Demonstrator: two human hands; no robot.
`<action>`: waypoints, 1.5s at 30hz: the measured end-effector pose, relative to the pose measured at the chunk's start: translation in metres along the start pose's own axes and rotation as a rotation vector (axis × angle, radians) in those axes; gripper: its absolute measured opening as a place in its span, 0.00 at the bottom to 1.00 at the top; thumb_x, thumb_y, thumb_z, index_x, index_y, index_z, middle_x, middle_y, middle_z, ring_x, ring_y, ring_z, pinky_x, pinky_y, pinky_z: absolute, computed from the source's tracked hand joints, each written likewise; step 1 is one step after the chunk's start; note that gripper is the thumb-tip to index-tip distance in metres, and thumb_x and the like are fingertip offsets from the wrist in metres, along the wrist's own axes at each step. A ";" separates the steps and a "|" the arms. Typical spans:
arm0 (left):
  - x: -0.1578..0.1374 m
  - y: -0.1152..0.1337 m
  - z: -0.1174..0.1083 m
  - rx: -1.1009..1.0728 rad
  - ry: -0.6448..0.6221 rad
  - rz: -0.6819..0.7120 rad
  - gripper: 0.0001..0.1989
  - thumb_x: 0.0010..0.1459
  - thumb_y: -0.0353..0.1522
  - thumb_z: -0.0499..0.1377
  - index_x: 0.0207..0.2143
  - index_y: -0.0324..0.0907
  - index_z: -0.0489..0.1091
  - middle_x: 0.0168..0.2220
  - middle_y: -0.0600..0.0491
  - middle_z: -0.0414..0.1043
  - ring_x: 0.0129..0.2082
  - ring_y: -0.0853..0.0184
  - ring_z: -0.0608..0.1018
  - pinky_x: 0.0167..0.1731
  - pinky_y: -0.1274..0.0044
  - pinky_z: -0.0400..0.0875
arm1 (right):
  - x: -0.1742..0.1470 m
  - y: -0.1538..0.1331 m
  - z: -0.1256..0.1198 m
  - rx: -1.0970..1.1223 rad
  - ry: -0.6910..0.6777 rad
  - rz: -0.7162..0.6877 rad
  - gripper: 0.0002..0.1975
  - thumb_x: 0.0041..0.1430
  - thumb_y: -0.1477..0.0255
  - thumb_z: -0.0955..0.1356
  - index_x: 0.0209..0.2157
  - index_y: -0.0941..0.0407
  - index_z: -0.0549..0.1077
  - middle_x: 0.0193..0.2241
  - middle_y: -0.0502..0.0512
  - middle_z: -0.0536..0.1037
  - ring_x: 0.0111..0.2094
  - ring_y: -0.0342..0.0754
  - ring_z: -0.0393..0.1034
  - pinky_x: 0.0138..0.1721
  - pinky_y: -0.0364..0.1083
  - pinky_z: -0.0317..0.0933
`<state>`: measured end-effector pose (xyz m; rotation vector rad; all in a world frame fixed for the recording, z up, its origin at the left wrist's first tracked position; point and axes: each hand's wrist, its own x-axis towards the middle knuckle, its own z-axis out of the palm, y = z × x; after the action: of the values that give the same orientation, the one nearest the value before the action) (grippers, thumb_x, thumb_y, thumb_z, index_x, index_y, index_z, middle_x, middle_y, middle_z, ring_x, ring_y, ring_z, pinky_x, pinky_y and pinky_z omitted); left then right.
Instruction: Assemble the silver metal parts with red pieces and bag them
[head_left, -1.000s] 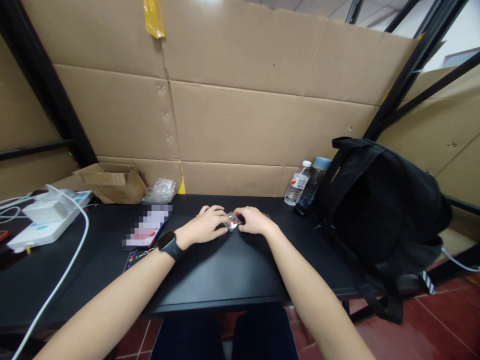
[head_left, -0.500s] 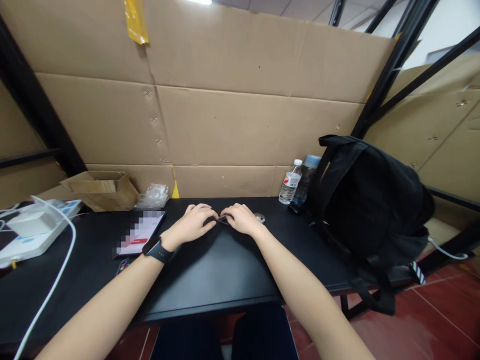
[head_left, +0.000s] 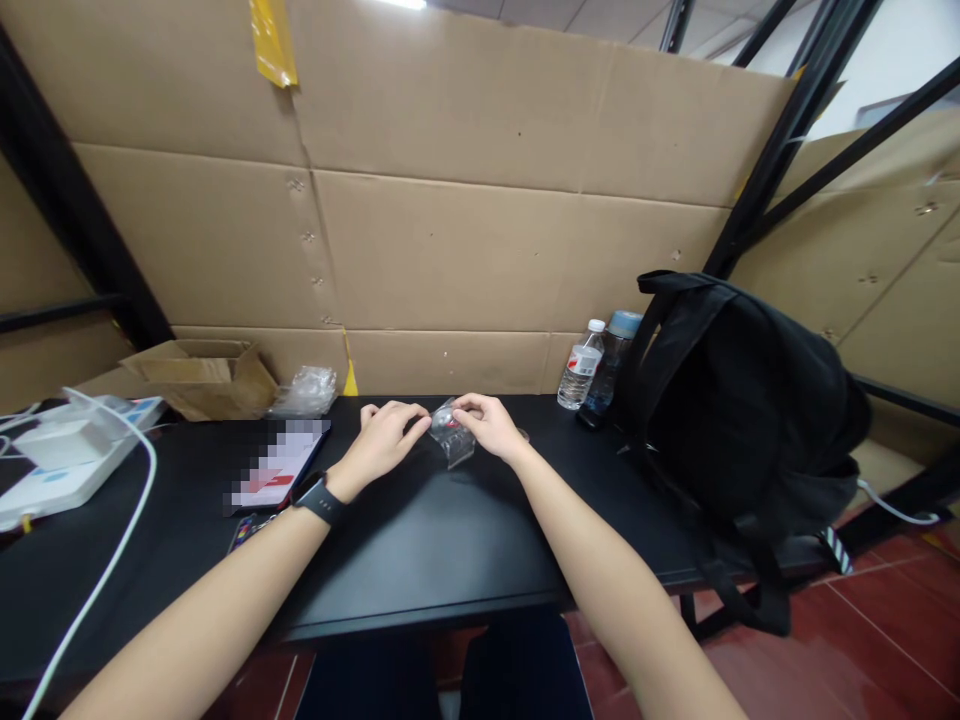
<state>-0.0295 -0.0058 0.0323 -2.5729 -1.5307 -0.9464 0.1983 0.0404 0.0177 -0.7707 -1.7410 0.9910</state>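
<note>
A small clear plastic bag with a silvery rounded item and a bit of red in it is held up between my hands, above the far part of the black table. My left hand, with a dark watch on its wrist, pinches the bag's left side between thumb and fingertips. On the other side my right hand grips the bag's upper right, thumb against fingers. Behind the right wrist, a small round object lies mostly hidden on the table. What the silvery item is, I cannot tell.
To the left are a phone, keys, a brown paper bag, crumpled clear plastic and a white power strip with a cable. A water bottle, a blue-lidded bottle and a black backpack stand right.
The plastic bag has turned between my hands, so its clear film and silvery contents now face me. My fingers have shifted, and the left hand has moved slightly left.
</note>
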 end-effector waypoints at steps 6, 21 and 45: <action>0.000 0.001 0.002 0.005 0.053 0.027 0.16 0.69 0.44 0.52 0.39 0.49 0.76 0.43 0.51 0.81 0.49 0.58 0.74 0.48 0.64 0.55 | -0.003 -0.004 -0.008 -0.073 -0.095 0.073 0.08 0.55 0.67 0.72 0.35 0.57 0.75 0.33 0.52 0.80 0.31 0.45 0.77 0.36 0.44 0.70; -0.002 0.002 0.006 -0.075 -0.052 -0.009 0.16 0.67 0.45 0.53 0.52 0.51 0.69 0.48 0.51 0.79 0.54 0.55 0.71 0.52 0.62 0.57 | -0.003 -0.010 -0.021 -0.091 -0.089 0.020 0.08 0.53 0.67 0.73 0.33 0.57 0.74 0.29 0.53 0.80 0.27 0.45 0.76 0.33 0.44 0.70; -0.006 0.021 -0.005 0.121 0.131 0.256 0.10 0.68 0.33 0.55 0.44 0.50 0.76 0.48 0.50 0.79 0.56 0.55 0.70 0.53 0.59 0.55 | -0.006 -0.029 -0.010 0.063 0.082 -0.024 0.26 0.53 0.68 0.74 0.53 0.50 0.65 0.40 0.50 0.76 0.30 0.42 0.76 0.38 0.45 0.73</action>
<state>-0.0168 -0.0235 0.0391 -2.4892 -1.1550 -0.9398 0.2076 0.0240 0.0428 -0.7383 -1.6373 0.9796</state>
